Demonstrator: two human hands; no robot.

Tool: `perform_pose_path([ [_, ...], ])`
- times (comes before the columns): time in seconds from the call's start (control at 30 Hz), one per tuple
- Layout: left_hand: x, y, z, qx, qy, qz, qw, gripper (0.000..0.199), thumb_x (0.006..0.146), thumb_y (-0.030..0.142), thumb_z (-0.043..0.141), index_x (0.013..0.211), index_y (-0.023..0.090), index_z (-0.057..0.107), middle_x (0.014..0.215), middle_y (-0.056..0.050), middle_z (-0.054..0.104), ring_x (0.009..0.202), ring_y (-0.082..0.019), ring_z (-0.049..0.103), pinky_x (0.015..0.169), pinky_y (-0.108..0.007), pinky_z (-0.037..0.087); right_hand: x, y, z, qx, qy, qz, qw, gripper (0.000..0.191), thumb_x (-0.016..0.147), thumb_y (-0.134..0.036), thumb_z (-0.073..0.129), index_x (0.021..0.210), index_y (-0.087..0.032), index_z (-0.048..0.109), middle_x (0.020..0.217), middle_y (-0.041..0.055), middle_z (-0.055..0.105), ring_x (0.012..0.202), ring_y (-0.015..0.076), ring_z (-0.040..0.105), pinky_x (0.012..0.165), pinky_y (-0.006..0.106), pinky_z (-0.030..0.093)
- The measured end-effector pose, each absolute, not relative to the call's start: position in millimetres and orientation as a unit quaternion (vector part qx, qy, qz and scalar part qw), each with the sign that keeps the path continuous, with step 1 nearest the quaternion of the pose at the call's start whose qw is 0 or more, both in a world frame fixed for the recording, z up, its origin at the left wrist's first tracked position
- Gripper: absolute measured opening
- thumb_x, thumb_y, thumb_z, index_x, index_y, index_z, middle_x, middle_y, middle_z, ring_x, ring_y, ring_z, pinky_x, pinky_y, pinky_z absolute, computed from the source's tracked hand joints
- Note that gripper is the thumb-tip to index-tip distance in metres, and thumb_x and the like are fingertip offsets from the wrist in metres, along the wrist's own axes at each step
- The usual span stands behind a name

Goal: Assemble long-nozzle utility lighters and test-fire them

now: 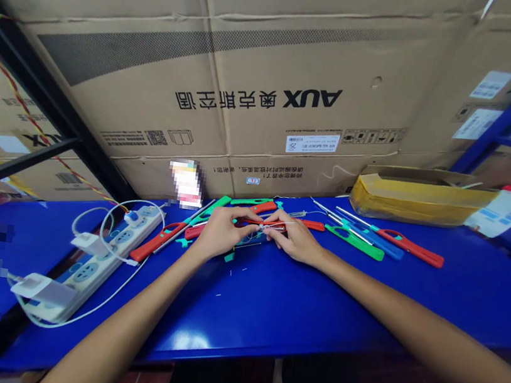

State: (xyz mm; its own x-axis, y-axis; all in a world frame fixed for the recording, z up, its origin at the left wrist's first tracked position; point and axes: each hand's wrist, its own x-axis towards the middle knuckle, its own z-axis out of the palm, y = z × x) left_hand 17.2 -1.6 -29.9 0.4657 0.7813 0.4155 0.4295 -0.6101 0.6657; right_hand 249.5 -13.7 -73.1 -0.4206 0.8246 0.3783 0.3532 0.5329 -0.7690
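Observation:
My left hand (226,230) and my right hand (297,238) meet over the table, both closed with thumb and fingers pinched together. A thin white wire (285,223) runs through the fingertips of my right hand. Whatever small piece my left fingertips grip is too small to make out. Just behind the fingertips is a red stick lighter part, partly hidden by my hands. Around them lie several stick lighters: a red one (159,242) at left, a green one (355,242) and another red one (412,246) at right.
A white power strip (100,265) with chargers and cables stands at left. Behind it leans a pixelated phone-like screen (186,183). An open yellow-taped box (399,199) sits at back right. Large cardboard cartons (265,53) wall off the blue table (268,307). Small white bits lie in front.

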Motion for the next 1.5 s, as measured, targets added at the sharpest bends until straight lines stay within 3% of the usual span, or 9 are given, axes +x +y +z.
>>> perform_pose_path([
  [0.47, 21, 1, -37, 0.822, 0.372, 0.377, 0.21, 0.006, 0.089, 0.02, 0.08, 0.095, 0.022, 0.081, 0.099, -0.003, 0.083, 0.092, -0.023, 0.077, 0.09, -0.037, 0.059, 251, -5, -79, -0.364, -0.764, 0.364, 0.39, 0.026, 0.102, -0.045, 0.066, 0.116, -0.023, 0.059, 0.083, -0.0008, 0.073, 0.054, 0.0137, 0.06, 0.054, 0.028, 0.047],
  [0.67, 16, 8, -39, 0.79, 0.403, 0.398, 0.233, 0.016, 0.093, 0.034, 0.076, 0.102, 0.021, 0.08, 0.101, -0.004, 0.083, 0.089, -0.023, 0.076, 0.084, -0.036, 0.06, 257, 2, -77, -0.354, -0.742, 0.377, 0.427, 0.025, 0.105, -0.044, 0.059, 0.119, -0.023, 0.058, 0.091, 0.0026, 0.076, 0.054, 0.0123, 0.06, 0.054, 0.028, 0.048],
  [1.1, 16, 10, -44, 0.802, 0.378, 0.389, 0.252, 0.02, 0.098, 0.035, 0.068, 0.109, 0.021, 0.077, 0.111, -0.005, 0.081, 0.094, -0.021, 0.076, 0.089, -0.036, 0.062, 256, 0, -74, -0.361, -0.726, 0.385, 0.441, 0.024, 0.103, -0.045, 0.061, 0.097, -0.023, 0.058, 0.087, 0.0027, 0.078, 0.053, 0.0116, 0.058, 0.057, 0.029, 0.049],
  [1.3, 15, 12, -46, 0.808, 0.379, 0.396, 0.216, 0.021, 0.1, 0.04, 0.068, 0.105, 0.022, 0.078, 0.105, -0.003, 0.082, 0.086, -0.02, 0.076, 0.081, -0.033, 0.061, 256, 1, -75, -0.361, -0.716, 0.401, 0.442, 0.026, 0.104, -0.047, 0.06, 0.099, -0.022, 0.058, 0.088, 0.0036, 0.078, 0.053, 0.011, 0.058, 0.055, 0.028, 0.047],
  [1.5, 14, 14, -53, 0.85, 0.344, 0.387, 0.101, 0.022, 0.107, 0.036, 0.06, 0.111, 0.022, 0.076, 0.111, -0.005, 0.082, 0.097, -0.022, 0.077, 0.09, -0.035, 0.061, 256, 4, -80, -0.357, -0.694, 0.439, 0.445, 0.029, 0.103, -0.051, 0.058, 0.103, -0.022, 0.055, 0.093, 0.0045, 0.077, 0.05, 0.0098, 0.059, 0.047, 0.026, 0.043],
])
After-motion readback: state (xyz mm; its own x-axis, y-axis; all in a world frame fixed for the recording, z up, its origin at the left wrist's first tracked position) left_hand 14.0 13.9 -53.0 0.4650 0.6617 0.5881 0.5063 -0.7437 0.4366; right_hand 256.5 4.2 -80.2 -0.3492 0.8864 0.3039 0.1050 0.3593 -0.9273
